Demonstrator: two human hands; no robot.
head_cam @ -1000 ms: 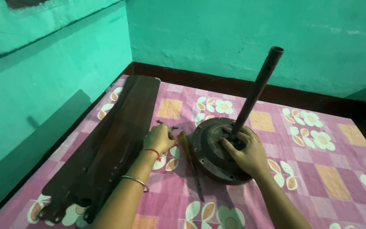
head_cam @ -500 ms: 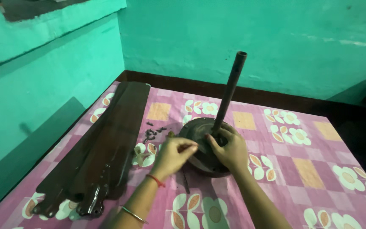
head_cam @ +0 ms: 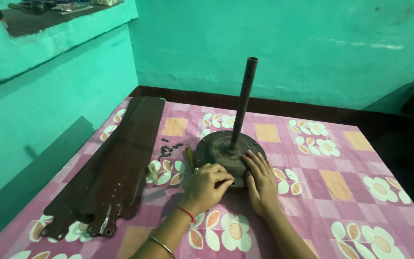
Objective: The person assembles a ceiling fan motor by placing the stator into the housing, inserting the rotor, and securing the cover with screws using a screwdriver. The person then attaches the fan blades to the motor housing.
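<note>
Looking down at: a ceiling fan motor housing (head_cam: 219, 149), dark and round, sitting flat on a pink checked cloth (head_cam: 312, 192) with flower prints
Down rod: a dark pipe (head_cam: 243, 103) stands up out of the middle of the housing, leaning a touch to the right at the top
Left hand: the left hand (head_cam: 206, 187) is at the near edge of the housing, fingers curled in and pinched together against the rim. Looks like it's gripping something tiny there, but it's too small to tell what
Left wrist: red thread (head_cam: 187, 213) around it, and a thin metal bangle (head_cam: 161, 246) further down the forearm
Right hand: the right hand (head_cam: 260, 178) lies flat with fingers stretched out, fingertips pressing on the near right side of the housing, palm down on the cloth. Not gripping anything, just bracing it
Hands together: just beside each other, nearly touching at the housing's front edge
Fan blades: dark brown blades (head_cam: 120, 158) stacked on the left side of the cloth, running from the far wall toward the camera, metal brackets at the near end
Loose bits: a small cluster of dark screws (head_cam: 167, 148) on the cloth between the blades and the housing
Also there: a yellowish-handled tool (head_cam: 188, 156), just beside the housing's left edge, partly hidden by the left hand
Background: teal walls (head_cam: 288, 48) all around, with a ledge (head_cam: 49, 29) at upper left
</note>
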